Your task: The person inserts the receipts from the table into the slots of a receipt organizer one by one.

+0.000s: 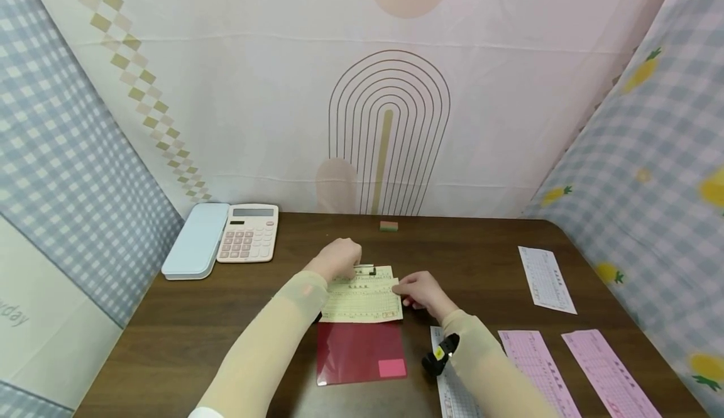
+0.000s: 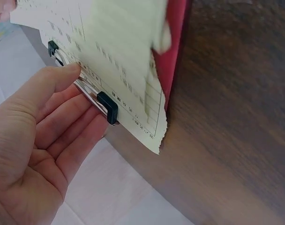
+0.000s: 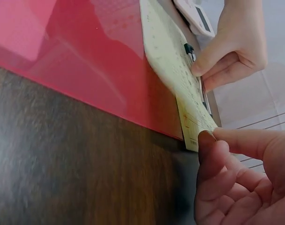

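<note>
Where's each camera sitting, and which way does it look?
Head: on the head, facing forward and down at table and red board; left hand, right hand and sleeves show.
Left wrist: sits there, facing the left hand on the clip; right hand peeks in, top left.
Right wrist: sits there, facing the right hand pinching yellow paper; left hand shows beyond.
Both wrist views share the clip, yellow paper and red board.

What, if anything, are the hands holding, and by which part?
The left hand grips the red clipboard at its top clip; the right hand pinches a yellow sheet by its right edge.
</note>
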{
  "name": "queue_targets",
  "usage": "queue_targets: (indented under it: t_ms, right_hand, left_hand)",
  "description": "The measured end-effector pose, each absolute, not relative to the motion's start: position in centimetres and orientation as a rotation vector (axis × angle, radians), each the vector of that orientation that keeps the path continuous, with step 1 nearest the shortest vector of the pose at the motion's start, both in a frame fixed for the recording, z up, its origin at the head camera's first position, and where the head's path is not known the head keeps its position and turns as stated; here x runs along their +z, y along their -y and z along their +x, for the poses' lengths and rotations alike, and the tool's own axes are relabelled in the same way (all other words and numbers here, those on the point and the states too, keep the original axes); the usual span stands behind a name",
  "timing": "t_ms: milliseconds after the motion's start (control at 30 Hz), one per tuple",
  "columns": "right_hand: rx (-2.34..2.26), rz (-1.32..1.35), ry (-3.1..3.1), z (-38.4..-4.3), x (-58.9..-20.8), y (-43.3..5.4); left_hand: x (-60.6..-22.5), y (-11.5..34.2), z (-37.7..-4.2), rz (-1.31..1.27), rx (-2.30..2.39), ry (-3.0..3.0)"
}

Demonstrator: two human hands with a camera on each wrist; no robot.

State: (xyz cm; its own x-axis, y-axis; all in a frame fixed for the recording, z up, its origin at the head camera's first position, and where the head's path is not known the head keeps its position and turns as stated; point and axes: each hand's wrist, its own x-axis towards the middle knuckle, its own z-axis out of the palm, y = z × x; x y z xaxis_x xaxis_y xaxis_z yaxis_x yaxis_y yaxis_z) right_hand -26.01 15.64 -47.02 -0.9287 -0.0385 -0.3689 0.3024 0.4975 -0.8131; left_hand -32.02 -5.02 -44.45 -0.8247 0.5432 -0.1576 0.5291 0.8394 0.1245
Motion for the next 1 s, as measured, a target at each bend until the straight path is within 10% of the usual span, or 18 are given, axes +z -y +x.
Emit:
queue_targets:
  t_ms: [1000]
  right_hand:
    - [-1.461, 0.249, -2.355, -27.7, -46.9, -14.4]
  left_hand:
    - [-44.7, 5.2, -32.2, 0.879, 0.174, -2.832]
